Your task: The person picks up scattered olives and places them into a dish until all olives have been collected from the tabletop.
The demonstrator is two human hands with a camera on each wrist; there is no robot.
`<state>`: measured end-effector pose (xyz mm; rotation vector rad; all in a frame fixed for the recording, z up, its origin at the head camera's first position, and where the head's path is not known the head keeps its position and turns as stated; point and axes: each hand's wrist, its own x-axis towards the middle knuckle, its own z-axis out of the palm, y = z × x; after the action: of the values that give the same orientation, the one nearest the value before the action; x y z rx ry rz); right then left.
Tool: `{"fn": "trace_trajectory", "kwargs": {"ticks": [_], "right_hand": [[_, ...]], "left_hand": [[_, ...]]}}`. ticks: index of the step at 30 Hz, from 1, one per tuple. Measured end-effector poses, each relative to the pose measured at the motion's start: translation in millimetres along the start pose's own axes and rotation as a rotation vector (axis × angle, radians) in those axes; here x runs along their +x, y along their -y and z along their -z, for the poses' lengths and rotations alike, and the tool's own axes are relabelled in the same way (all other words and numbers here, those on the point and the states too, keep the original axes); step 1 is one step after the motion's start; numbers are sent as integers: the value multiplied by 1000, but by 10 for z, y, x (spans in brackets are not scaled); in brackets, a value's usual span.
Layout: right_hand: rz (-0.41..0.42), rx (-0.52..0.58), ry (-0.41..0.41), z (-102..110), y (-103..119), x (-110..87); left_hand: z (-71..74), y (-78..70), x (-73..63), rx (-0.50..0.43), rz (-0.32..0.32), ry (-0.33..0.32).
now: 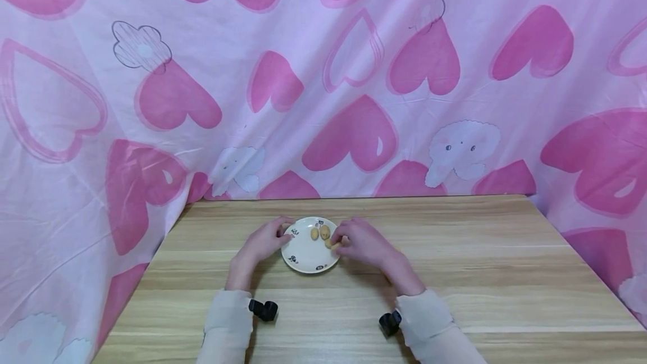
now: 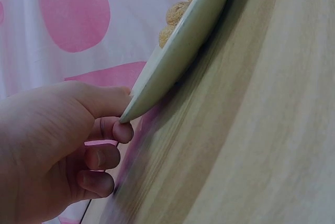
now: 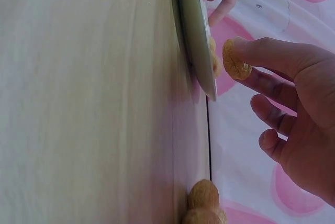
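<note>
The left hand pinches the rim of a white plate; across from it, the right hand has a walnut between its fingers, just over the right edge. Other walnuts sit on the plate, two more beside the right forearm. Pale wood-grain worktop stretches rightward; pink heart-print cloth hangs behind.

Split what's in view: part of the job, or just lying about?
Likely job:
left hand, pinching plate
right hand, pinching brown piece
brown pieces on plate
loose brown pieces on table

Incidental:
pink heart-print cloth
black wrist cameras
</note>
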<state>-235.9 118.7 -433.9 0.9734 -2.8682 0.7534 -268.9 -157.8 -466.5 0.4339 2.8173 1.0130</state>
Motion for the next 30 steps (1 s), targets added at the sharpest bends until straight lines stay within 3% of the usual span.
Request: {"fn": "trace_trajectory", "kwargs": {"ticks": [7,14,21,30], "right_hand": [[5,1,31,-49,30,58],[61,11,46,-81,63,116],[13,45,113,-145,45,158],[11,59,135,-199,18,192]], "left_hand": [[-5,-4,7,3,-1,3],[-4,-6,11,7,-19,-4],[-2,-7,16,4,-14,-4],[5,-14,9,4,-6,-3]]}}
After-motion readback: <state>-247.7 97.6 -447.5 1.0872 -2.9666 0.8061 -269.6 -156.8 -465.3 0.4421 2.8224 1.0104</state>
